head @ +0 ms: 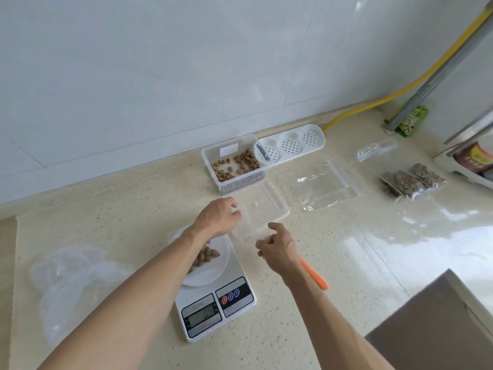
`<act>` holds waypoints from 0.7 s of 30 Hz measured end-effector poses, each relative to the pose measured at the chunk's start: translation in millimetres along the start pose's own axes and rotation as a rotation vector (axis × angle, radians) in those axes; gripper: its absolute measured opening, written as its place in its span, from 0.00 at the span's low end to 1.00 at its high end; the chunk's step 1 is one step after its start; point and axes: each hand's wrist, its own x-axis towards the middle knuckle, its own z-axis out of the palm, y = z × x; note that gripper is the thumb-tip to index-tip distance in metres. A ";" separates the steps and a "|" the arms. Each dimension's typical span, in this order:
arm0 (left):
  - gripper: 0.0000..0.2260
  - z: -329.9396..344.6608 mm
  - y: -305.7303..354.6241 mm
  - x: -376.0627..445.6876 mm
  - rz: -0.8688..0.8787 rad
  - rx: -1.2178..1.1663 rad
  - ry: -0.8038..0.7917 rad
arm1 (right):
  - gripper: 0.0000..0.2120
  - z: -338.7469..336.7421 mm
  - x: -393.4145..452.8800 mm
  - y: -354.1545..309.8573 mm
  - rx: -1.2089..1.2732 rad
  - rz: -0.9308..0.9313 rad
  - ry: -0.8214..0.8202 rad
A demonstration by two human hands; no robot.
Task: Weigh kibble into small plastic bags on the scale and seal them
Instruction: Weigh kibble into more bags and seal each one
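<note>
Surface [266,343]: a pale speckled counter that meets a white tiled wall [133,76] at the back; it carries all the things below.
Crumpled plastic [66,279]: a thin clear sheet or bag, lying at the left of the surface, partly under the left forearm.
Scale [213,303]: a white digital one near the front, with a display and three round buttons; the digits are too blurred to read.
White dish [213,271]: it sits on the scale and holds a small heap of kibble [206,256]; the left forearm passes over part of it.
Kibble box [233,164]: a clear box at the back near the wall, with brown kibble inside; a white perforated lid [290,144] lies just beside it to the right.
Clear tray [262,209]: a shallow transparent lid or tray between the box and the scale.
Empty bags [320,185]: clear zip bags, flat, to the right of the tray.
Filled bags [410,182]: two small bags with kibble, far right, side by side.
Left hand [218,216]: its curled fingers grip the left edge of the clear tray.
Right hand [277,247]: it is at the near edge of the tray, fingers loosely bent; I cannot tell if it holds something.
Orange tool [314,275]: a slim orange handle on the surface, partly hidden under the right wrist.
</note>
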 end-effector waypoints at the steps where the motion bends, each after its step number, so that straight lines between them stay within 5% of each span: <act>1: 0.18 -5.3 -0.3 -2.5 0.006 -0.048 0.025 | 0.25 -2.3 -0.2 -4.9 0.076 0.001 -0.004; 4: 0.11 -26.0 -0.5 -12.5 0.064 -0.190 0.137 | 0.20 -10.0 -1.0 -25.4 0.226 -0.036 -0.016; 12: 0.14 -73.5 18.8 -51.1 0.200 -0.532 0.295 | 0.03 -25.9 -18.2 -73.9 0.490 -0.174 -0.128; 21: 0.10 -79.2 34.7 -78.0 0.260 -0.742 0.395 | 0.11 -44.6 -41.5 -87.3 0.434 -0.352 -0.111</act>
